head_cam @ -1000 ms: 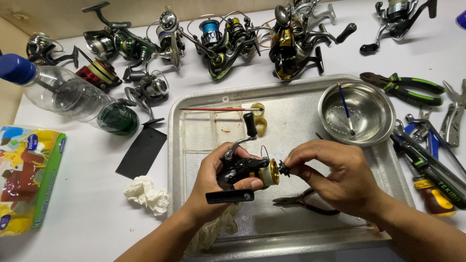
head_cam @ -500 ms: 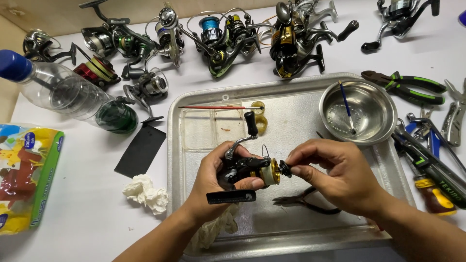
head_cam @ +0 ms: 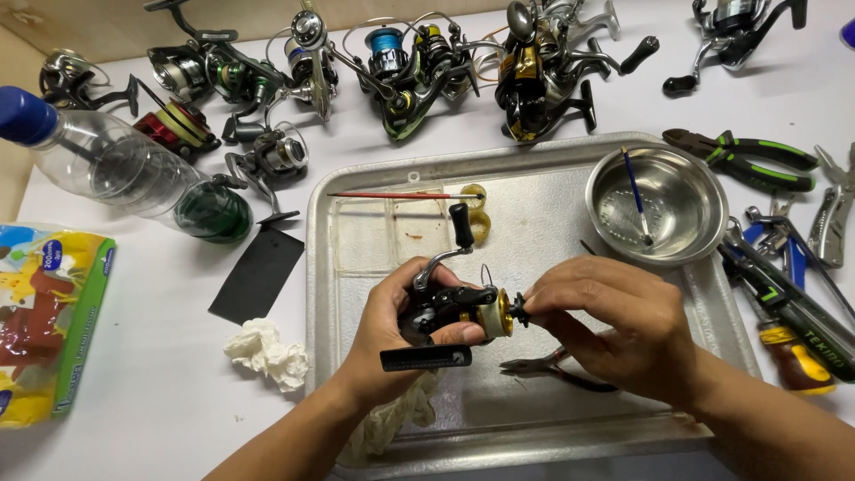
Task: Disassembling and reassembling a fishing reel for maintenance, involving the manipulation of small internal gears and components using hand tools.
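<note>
Over a metal tray (head_cam: 534,191), my left hand (head_cam: 387,334) grips the body of a small black fishing reel (head_cam: 450,307) with a gold spool. Its crank handle sticks up toward the tray's far side. My right hand (head_cam: 614,325) pinches the small black knob at the front of the gold spool. Small pliers (head_cam: 552,367) lie on the tray under my right hand. A crumpled cloth (head_cam: 396,419) lies under my left wrist.
A steel bowl (head_cam: 659,205) with a thin brush stands at the tray's right corner. Several fishing reels (head_cam: 419,53) line the far side. Pliers and screwdrivers (head_cam: 784,267) lie right. A plastic bottle (head_cam: 116,165), black card (head_cam: 258,272), tissue wad (head_cam: 267,352) and colourful packet (head_cam: 44,321) lie left.
</note>
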